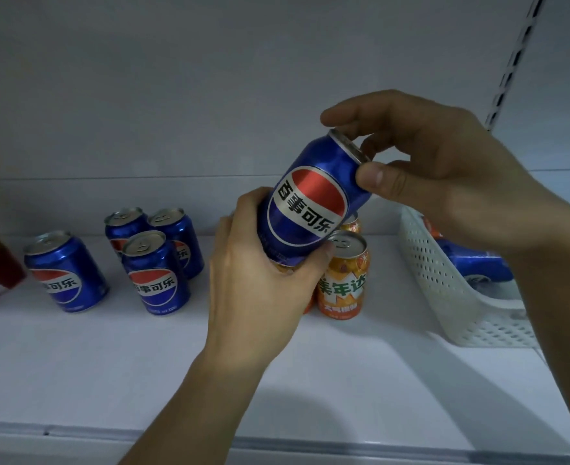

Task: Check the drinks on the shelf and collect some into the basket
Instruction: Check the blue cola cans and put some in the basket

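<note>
Both hands grip one blue can (307, 199) above the shelf (142, 357): left hand (260, 280) round its base, right hand (438, 169) pinching the top, tilted up-right. Four blue cans (156, 273) stand upright at left, one lies in the basket (444, 283); two orange cans (342, 280) are clearly visible.

The blue can (310, 199) you hold tilted above the shelf carries the red, white and blue Pepsi roundel with 百事可乐 in black across its white band. The same mark and lettering shows on the standing blue cans to the left, fully on the near middle can (155, 273) and partly, as 可乐, on the far-left can (64, 272). The orange can (343, 275) reads 美年达; its smaller lower text is too blurred to read.
</note>
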{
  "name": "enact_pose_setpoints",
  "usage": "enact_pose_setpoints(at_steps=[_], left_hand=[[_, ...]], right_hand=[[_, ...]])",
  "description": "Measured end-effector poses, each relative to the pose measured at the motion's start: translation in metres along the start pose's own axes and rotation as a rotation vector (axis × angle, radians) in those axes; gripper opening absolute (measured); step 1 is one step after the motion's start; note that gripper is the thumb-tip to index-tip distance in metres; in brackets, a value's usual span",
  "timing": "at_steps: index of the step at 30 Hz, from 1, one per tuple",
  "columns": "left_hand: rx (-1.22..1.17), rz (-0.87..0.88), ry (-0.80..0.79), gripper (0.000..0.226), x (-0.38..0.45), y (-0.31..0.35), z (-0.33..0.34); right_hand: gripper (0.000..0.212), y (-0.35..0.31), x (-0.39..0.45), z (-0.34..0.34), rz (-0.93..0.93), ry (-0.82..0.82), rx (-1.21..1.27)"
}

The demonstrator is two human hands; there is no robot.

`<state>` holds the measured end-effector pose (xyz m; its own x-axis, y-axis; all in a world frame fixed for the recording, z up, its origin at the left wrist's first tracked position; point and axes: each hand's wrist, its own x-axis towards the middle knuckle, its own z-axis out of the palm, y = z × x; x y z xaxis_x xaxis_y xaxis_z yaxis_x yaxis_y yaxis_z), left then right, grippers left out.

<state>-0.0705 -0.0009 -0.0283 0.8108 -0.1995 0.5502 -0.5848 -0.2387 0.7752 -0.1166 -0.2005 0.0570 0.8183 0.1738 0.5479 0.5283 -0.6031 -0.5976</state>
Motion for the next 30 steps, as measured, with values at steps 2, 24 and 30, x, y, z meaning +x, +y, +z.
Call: enact_pose_setpoints(at_steps=[2, 24, 30], left_hand=[[-0.065, -0.02, -0.001, 0.075, -0.001, 0.002, 0.001], [-0.445, -0.086, -0.201, 0.077, -0.01, 0.014, 0.0], [-0.548, -0.07, -0.142, 0.067, -0.012, 0.015, 0.004]], right_hand=[[0.036, -0.001, 0.001, 0.0, 0.002, 0.057, -0.016], [0.035, 0.009, 0.01, 0.022, 0.11, 0.104, 0.501], [0.044, 0.005, 0.011, 0.03, 0.163, 0.125, 0.585]])
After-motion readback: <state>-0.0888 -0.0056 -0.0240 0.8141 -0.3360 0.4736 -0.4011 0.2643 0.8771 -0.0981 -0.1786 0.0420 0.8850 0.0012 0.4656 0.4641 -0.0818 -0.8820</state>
